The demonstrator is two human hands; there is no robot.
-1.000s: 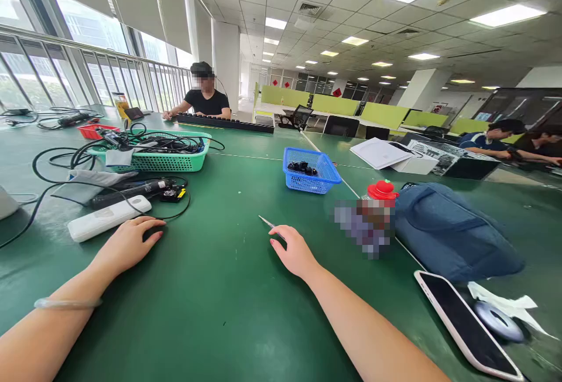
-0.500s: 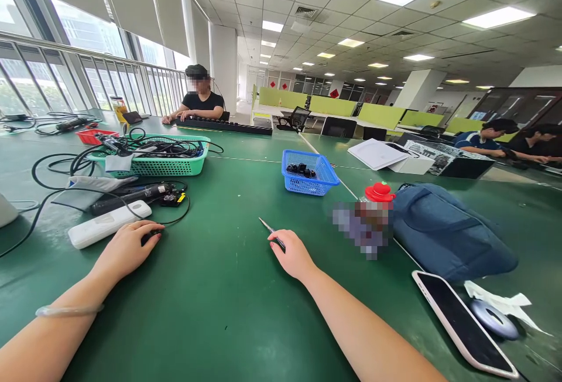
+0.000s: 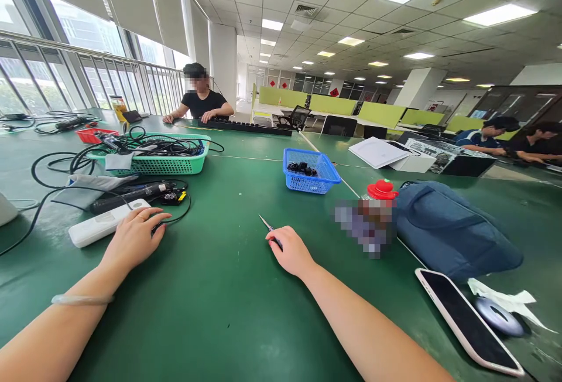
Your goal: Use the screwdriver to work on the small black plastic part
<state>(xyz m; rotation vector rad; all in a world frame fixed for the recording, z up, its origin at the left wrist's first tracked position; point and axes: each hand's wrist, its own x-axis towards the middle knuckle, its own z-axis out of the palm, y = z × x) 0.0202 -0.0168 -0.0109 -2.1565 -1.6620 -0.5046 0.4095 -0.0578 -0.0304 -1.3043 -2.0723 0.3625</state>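
Observation:
My right hand [image 3: 290, 251] rests on the green table, its fingers closed around a slim pointed metal tool [image 3: 266, 223] with a dark rear part. The tip of the tool points away and to the left; its exact kind cannot be told. My left hand [image 3: 134, 238] is bent over a small black object [image 3: 156, 228], which shows only in part between thumb and fingers. Beside that hand lies a white elongated device [image 3: 94, 227], partly covered by the fingers. Just beyond are a black cable [image 3: 187, 209] and a dark piece with a yellow part [image 3: 181, 196].
A green basket [image 3: 175, 165] of tangled cables stands at left, with a red tray [image 3: 90, 136] behind. Ahead is a blue basket [image 3: 314, 183] with small black parts. A red-lidded container [image 3: 381, 190], blue bag [image 3: 456, 235] and phone [image 3: 469, 323] lie right. A person [image 3: 202, 101] sits opposite.
My left hand has shifted right and slightly forward, now covering more of the white device's end. My right hand and its tool have barely moved. The person opposite has moved one hand rightward.

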